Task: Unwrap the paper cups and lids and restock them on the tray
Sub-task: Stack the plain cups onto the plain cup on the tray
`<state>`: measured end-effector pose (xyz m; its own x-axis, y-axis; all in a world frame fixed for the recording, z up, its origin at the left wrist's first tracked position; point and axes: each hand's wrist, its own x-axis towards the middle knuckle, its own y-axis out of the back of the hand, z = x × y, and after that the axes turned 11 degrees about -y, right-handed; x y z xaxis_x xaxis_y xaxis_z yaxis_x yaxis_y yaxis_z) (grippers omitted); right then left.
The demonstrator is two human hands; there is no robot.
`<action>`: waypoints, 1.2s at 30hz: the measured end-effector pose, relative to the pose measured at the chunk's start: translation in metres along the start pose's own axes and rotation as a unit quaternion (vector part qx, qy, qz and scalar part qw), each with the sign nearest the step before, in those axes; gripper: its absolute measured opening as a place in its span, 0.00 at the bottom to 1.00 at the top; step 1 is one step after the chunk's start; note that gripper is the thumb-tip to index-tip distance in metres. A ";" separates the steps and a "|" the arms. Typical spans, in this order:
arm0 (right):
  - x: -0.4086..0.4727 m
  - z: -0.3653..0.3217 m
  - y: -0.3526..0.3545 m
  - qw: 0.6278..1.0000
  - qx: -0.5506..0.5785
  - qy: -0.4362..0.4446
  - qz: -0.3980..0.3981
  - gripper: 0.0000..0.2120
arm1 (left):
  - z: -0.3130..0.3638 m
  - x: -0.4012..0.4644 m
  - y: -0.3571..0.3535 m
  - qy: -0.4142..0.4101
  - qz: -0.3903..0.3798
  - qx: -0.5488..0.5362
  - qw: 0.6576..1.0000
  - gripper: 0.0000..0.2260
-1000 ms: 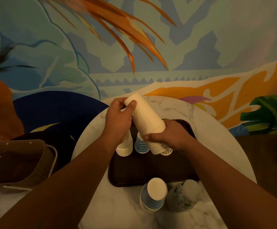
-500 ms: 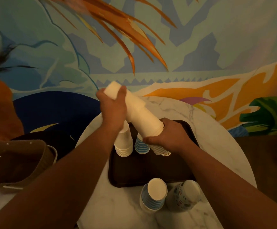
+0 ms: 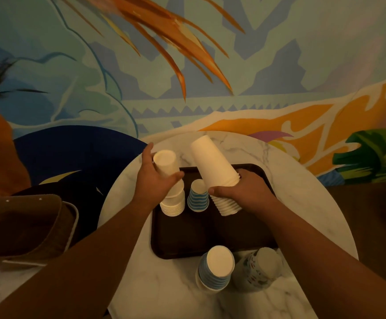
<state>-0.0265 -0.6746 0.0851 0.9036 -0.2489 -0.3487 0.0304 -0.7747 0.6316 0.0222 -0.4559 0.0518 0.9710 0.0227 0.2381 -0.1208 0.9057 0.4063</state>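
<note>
The left hand [image 3: 155, 180] has its grip round white cups [image 3: 165, 163]; at its 3 o'clock, the right hand [image 3: 245, 192] grips a cup stack [image 3: 215, 166] over the tray [image 3: 210, 236].

1. Tray [image 3: 210, 238]: dark brown, plain.
2. Tabletop [image 3: 302, 203]: white marble, grey veining.
3. Cup stacks on tray: two plain cream-white [image 3: 172, 199] [image 3: 215, 166]; between them, one blue-and-white striped [image 3: 197, 199].
4. Stacks before tray: blue-striped [image 3: 215, 272]; white with small multicoloured print [image 3: 256, 270].
5. Wall mural [image 3: 187, 65] behind tray: teal, blue, orange.
</note>
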 end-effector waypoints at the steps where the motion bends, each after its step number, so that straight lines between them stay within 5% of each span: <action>1: 0.001 0.001 0.000 1.000 -0.001 0.000 -0.002 0.35 | -0.003 -0.002 0.000 0.010 -0.020 0.000 1.000 0.51; 6: 0.001 -0.002 0.002 0.996 0.055 0.009 -0.069 0.35 | 0.038 0.001 -0.002 -0.026 0.115 -0.103 0.988 0.28; 11: -0.006 -0.015 -0.003 0.993 0.056 0.046 -0.091 0.31 | 0.068 0.002 -0.015 0.065 0.009 -0.219 0.974 0.27; 16: -0.011 -0.018 -0.005 0.995 0.029 0.060 -0.069 0.29 | 0.072 -0.001 -0.023 0.119 0.045 -0.275 0.953 0.18; 23: -0.012 -0.031 0.000 0.997 -0.010 0.080 0.002 0.32 | 0.082 0.011 -0.022 0.116 0.069 -0.292 0.947 0.17; 29: -0.009 -0.018 0.005 0.992 -0.083 0.084 0.037 0.37 | 0.077 0.047 0.017 0.072 0.190 -0.246 0.948 0.25; 36: -0.003 -0.004 -0.001 1.000 0.012 0.022 0.017 0.36 | 0.049 0.030 0.027 -0.044 0.094 -0.039 0.994 0.37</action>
<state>-0.0271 -0.6709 0.0886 0.9218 -0.2505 -0.2960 -0.0112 -0.7802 0.6254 0.0379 -0.4517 0.1130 0.9108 0.1610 0.3801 -0.2785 0.9194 0.2778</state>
